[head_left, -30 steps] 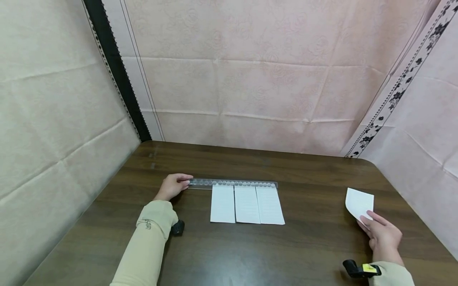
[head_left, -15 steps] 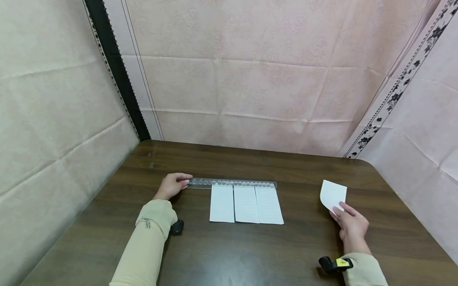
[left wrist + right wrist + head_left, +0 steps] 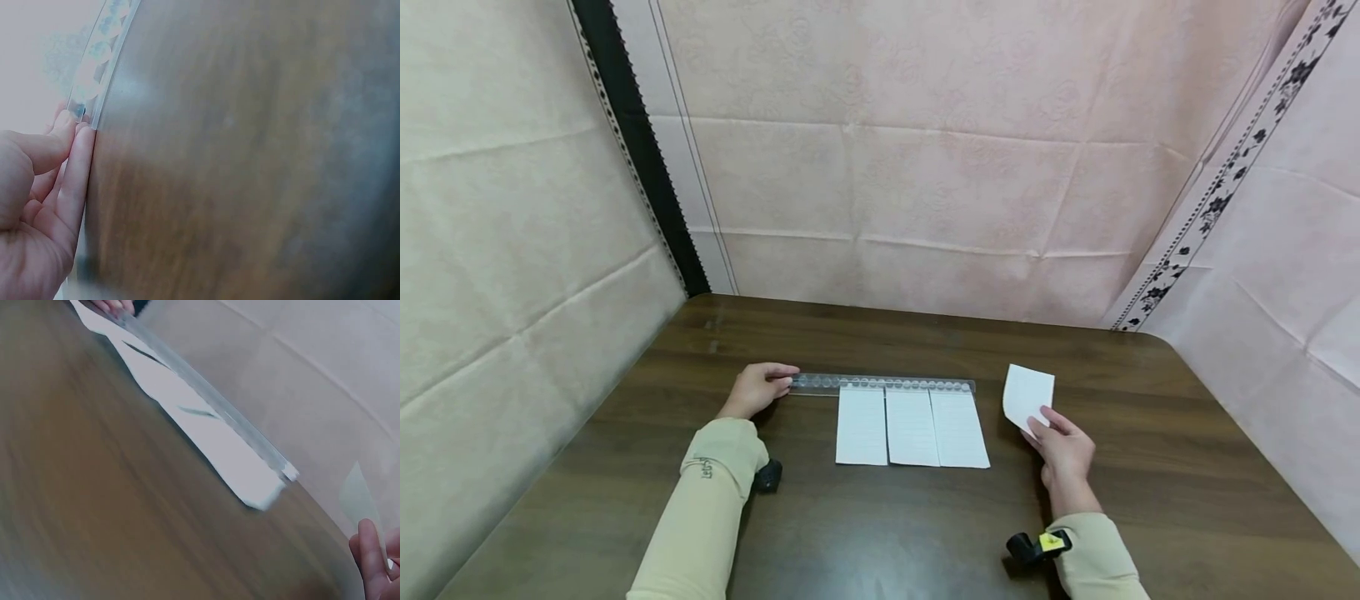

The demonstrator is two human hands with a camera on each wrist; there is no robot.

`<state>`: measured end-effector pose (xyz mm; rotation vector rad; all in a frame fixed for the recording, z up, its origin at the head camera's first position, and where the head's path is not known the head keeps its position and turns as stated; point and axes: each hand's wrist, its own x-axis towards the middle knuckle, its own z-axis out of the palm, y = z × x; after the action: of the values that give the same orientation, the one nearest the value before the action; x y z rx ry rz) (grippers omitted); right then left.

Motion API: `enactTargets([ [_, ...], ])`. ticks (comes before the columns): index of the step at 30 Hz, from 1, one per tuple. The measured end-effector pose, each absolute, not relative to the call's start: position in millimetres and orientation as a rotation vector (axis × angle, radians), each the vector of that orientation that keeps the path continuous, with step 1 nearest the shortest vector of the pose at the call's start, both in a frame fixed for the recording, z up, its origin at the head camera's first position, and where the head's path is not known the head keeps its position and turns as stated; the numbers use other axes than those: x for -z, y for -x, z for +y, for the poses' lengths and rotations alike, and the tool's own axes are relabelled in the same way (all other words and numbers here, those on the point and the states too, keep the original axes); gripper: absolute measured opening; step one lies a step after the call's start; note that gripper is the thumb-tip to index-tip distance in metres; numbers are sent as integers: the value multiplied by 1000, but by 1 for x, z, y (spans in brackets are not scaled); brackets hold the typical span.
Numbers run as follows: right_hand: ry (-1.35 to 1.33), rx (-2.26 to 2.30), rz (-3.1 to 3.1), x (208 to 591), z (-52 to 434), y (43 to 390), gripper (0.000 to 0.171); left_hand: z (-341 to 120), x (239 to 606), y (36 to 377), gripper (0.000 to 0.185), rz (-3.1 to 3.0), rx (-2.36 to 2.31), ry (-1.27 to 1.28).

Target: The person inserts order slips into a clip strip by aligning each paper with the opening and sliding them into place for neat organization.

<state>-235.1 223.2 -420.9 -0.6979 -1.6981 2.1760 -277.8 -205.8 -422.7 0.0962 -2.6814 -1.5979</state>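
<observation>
A clear plastic ruler lies across the dark wooden table. Three white paper slips lie side by side against its near edge. My left hand rests its fingertips on the ruler's left end; the left wrist view shows the fingers touching the ruler there. My right hand pinches a fourth white paper slip and holds it tilted up just right of the three slips. In the right wrist view the ruler, the slips and the held slip show.
Pink patterned cloth walls close in the table at the back and both sides. A black vertical strip runs down the back left corner. Bare tabletop lies in front of the slips and to the right.
My right hand has carried the paper slip leftward from the table's right side to just right of the three slips. The left hand has stayed on the ruler.
</observation>
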Motion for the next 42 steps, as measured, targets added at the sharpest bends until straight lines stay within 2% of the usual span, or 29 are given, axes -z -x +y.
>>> enactTargets([
  [4,671,-2196,-1739,421,198,237,47,-207,423,279,24,-2682,1602,-94],
  [27,471,-2401,-1901,423,57,220,36,-210,426,282,24,-2662,1627,-48],
  [42,215,-2562,-2023,420,-3,191,35,-211,424,280,23,-2685,1607,-58],
])
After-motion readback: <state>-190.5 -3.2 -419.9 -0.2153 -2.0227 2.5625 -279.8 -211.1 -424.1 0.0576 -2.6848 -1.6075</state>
